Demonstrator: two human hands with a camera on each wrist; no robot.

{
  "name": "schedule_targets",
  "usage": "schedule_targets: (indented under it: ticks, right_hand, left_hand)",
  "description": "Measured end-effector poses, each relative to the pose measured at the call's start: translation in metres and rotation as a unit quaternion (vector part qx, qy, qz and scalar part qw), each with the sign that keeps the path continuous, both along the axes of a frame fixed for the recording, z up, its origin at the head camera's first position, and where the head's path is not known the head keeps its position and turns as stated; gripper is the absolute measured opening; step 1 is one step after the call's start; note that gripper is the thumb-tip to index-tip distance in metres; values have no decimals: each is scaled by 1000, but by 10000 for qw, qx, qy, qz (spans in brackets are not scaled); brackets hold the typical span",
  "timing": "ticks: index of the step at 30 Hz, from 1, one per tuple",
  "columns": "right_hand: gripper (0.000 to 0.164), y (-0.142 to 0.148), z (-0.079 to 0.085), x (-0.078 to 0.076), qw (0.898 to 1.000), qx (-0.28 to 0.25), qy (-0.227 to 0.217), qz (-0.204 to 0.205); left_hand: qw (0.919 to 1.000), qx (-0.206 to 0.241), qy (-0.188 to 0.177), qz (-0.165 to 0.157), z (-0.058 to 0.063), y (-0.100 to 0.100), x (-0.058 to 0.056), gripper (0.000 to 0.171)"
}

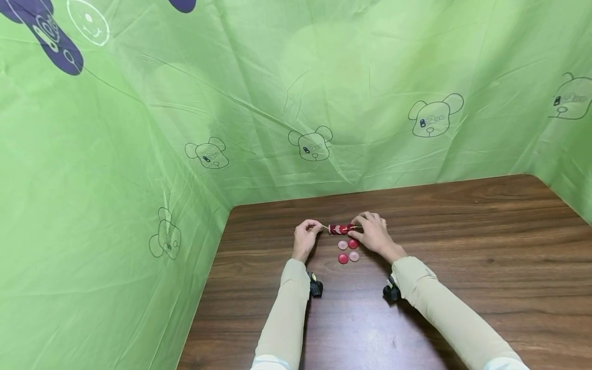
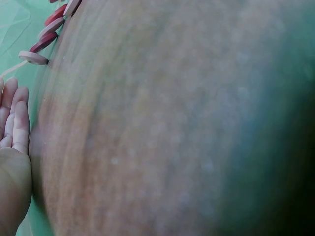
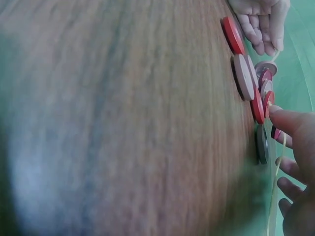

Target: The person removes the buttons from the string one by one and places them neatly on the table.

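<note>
A row of red, dark red and pink buttons (image 1: 339, 229) is threaded on a pale cord (image 1: 325, 226). My left hand (image 1: 305, 238) pinches the cord between thumb and fingers, just left of the row. At the row's right end, my right hand (image 1: 372, 234) pinches a red button (image 3: 269, 102) with the thumb in front and a finger behind. From there the cord's other stretch (image 3: 272, 196) trails past the right fingers. In the left wrist view, the strung buttons (image 2: 50, 29) appear at the upper left, beyond the left fingers (image 2: 20, 123).
Loose buttons lie nearer me on the brown table (image 1: 259, 288): two pink (image 1: 343, 245) and two red (image 1: 343, 259). A dark disc (image 3: 263, 144) shows below the right thumb in the right wrist view. Green printed cloth (image 1: 259, 177) surrounds the table's back and left edges.
</note>
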State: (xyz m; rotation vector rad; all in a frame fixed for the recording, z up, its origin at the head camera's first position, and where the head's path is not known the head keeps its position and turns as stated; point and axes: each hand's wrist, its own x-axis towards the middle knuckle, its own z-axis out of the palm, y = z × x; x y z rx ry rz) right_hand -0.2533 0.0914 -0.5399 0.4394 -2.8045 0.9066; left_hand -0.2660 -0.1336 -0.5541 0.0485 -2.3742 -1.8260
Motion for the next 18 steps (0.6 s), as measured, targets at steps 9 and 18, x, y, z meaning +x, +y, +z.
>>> schedule_targets:
  ticks: [9, 18]
  right_hand:
    - [33, 5, 1, 2, 9999, -88, -47, -32]
    - [33, 12, 2, 2, 9999, -113, -30, -121]
  left_hand:
    - [9999, -115, -5, 18, -1, -1, 0, 7]
    - [10000, -60, -19, -20, 1, -1, 1, 9]
